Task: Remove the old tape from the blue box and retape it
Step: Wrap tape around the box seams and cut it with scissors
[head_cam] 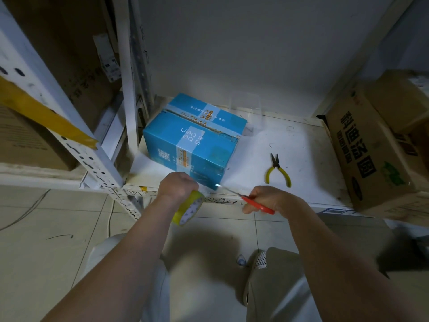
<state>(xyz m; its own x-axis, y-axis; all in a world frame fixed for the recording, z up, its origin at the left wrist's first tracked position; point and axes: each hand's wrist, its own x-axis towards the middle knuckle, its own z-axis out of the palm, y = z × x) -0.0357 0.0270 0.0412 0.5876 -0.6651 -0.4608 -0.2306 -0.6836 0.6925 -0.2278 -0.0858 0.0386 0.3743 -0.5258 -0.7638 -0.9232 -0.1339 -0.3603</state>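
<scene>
Your left hand was curled, knuckles up, around the yellow tape roll, which hung tilted below the fist just off the front edge of the white shelf. Your right hand gripped the red handles of a pair of scissors, wrist level, forearm reaching in from the lower right; the thin blades pointed up and left toward the gap between your hands, their tip glinting at the near bottom corner of the blue box. Whether the blades were parted could not be told.

The blue box sat on the shelf just beyond your left hand, close to the upright post on its left, with pale tape crossing its top and running down the near face. Right of the box and beyond your right hand lay open shelf surface, with one pair of yellow-handled pliers lying well apart from the box. One brown carton closed off the shelf's right end. A clear plastic container stood behind the box against the wall.

You had one box, one tape roll, one pair of scissors, one pair of pliers.
</scene>
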